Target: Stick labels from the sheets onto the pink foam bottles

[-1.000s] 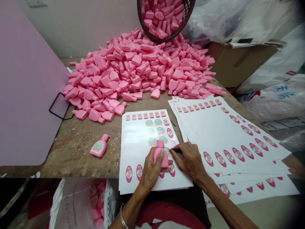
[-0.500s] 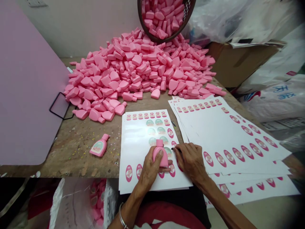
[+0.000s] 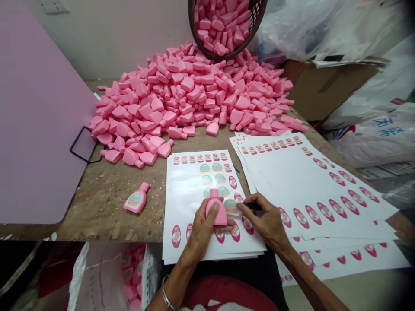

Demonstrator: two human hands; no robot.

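1. Over the label sheet (image 3: 184, 196), my left hand (image 3: 201, 229) gripped a pink bottle (image 3: 215, 212).
2. Just beside it, my right hand (image 3: 267, 222) pinched a green label (image 3: 231, 207) and a black tool (image 3: 253, 206).

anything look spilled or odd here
The round, dark brown plastic basket lies tipped, mouth facing the worker, with smooth pink plastic bottles heaped loosely below; possibly deliberate. Tiny coloured flecks litter the worn brown wooden table. No damage stands out.

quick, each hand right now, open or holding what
Left hand: closed, holding a pink plastic bottle.
Right hand: closed on a slim black tool, apparently pinching a green label too.
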